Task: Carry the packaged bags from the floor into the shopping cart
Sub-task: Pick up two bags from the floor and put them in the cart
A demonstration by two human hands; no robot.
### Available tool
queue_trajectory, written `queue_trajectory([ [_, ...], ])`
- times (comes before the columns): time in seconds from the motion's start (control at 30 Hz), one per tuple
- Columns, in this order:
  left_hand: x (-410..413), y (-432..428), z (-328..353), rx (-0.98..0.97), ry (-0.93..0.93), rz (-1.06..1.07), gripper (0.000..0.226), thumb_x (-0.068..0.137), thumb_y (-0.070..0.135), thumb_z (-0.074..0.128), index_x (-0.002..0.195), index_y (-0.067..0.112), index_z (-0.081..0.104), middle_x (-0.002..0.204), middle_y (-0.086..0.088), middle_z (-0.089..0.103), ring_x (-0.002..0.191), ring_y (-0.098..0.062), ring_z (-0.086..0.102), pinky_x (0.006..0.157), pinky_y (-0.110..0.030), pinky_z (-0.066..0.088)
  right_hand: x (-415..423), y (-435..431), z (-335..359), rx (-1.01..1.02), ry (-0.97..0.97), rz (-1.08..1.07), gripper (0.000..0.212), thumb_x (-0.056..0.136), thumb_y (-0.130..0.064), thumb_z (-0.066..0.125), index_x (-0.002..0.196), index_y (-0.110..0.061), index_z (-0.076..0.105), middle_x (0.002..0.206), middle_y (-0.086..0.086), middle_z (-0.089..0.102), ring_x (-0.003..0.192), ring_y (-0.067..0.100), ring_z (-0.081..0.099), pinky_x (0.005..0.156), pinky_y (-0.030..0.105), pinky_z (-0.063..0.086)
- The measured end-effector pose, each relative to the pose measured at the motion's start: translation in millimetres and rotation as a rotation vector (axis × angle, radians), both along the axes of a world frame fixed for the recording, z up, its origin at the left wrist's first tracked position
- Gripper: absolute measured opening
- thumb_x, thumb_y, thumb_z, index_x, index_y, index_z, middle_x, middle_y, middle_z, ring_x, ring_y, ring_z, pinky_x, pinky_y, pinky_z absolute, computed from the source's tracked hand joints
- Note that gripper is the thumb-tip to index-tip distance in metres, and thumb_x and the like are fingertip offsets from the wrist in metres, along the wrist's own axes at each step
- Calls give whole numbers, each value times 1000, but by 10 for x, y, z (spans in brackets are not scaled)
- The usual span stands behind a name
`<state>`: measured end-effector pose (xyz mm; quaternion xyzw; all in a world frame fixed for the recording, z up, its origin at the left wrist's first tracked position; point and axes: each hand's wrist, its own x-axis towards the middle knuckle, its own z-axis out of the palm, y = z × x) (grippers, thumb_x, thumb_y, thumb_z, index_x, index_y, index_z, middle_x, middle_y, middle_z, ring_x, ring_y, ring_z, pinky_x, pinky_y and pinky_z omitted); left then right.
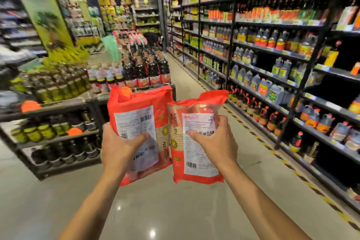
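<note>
Currently both packaged bags are off the floor [175, 210] and held upright at chest level, side by side, with their inner edges touching or nearly so. The left hand [118, 144] grasps the left bag [134, 107] at its lower half; the thumb [140, 137] lies across the printed label and the remaining fingers wrap behind, out of sight. The right hand [214, 142] grasps the right bag [196, 161] near its middle in the same manner, thumb [194, 134] in front. The shopping cart is not in view.

Handling judgement: each bag is a sealed plastic film pack with a clear panel showing straight, pale contents, probably dried noodles. The pack appears stiff along its length and moderately light, since one hand supports it. The film is glossy and likely slippery, so grip across the full width at mid-body, not at the loose red top flap, which crumples. The contents are likely brittle; avoid bending, squeezing hard or dropping. Lower each bag flat into the cart.

Surroundings: stocked shelves [272, 48] on the right, a bottle display [144, 68] ahead.
</note>
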<state>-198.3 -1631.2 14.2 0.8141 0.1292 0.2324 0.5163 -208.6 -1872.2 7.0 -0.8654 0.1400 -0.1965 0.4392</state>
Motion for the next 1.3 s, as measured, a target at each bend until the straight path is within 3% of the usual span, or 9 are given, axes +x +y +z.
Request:
queue_trajectory([
  [0.13, -395, 437, 214, 28, -45, 168, 67, 62, 32, 95, 109, 26, 49, 102, 6, 67, 95, -21, 67, 78, -38, 48, 103, 476, 132, 22, -35, 197, 74, 62, -68, 81, 115, -33, 42, 117, -11, 63, 108, 19, 63, 83, 39, 50],
  [0.3, -805, 895, 362, 89, -65, 367, 75, 46, 52, 87, 112, 31, 59, 96, 11, 74, 85, -12, 73, 75, -46, 62, 126, 916, 334, 68, -47, 415, 75, 62, -66, 84, 115, -30, 44, 120, -8, 63, 109, 22, 64, 82, 38, 50],
  [0.47, -1312, 1006, 499, 99, -70, 527, 64, 50, 42, 89, 108, 29, 66, 93, 12, 76, 81, -9, 74, 74, -43, 62, 85, 1213, 396, 93, -98, 605, 76, 61, -67, 84, 112, -33, 39, 118, -8, 62, 106, 19, 63, 86, 44, 54],
  [0.6, -1643, 1027, 555, 67, -77, 626, 70, 48, 44, 89, 111, 30, 61, 97, 13, 75, 86, -9, 73, 79, -44, 61, 24, 1400, 417, 86, -93, 741, 78, 64, -68, 83, 116, -36, 35, 117, -11, 60, 109, 18, 62, 90, 48, 54],
  [0.73, -1864, 1110, 576, 66, -86, 712, 73, 45, 50, 88, 109, 34, 57, 101, 13, 74, 90, -13, 73, 84, -48, 61, -39, 1622, 443, 83, -93, 823, 88, 62, -73, 79, 128, -31, 38, 123, -8, 60, 111, 19, 62, 89, 50, 55],
  [1.03, -2206, 1582, 588, 21, -116, 854, 65, 51, 43, 91, 102, 35, 50, 97, 14, 71, 88, -13, 70, 85, -48, 59, -163, 2368, 571, 27, -79, 932, 85, 67, -67, 81, 130, -26, 41, 125, -6, 60, 113, 21, 60, 88, 46, 54],
  [1.2, -2259, 2072, 500, -33, -148, 895, 68, 46, 46, 87, 102, 35, 50, 97, 13, 72, 88, -13, 71, 84, -48, 60, -189, 2905, 616, -2, -105, 973, 74, 68, -66, 82, 117, -32, 38, 119, -10, 59, 105, 15, 59, 82, 39, 51],
  [1.3, -2257, 2420, 493, -52, -155, 913, 68, 47, 45, 89, 102, 36, 49, 97, 13, 71, 87, -13, 71, 83, -46, 60, -186, 3254, 636, -7, -127, 985, 77, 67, -67, 82, 121, -30, 41, 121, -10, 61, 109, 16, 61, 84, 42, 53],
])
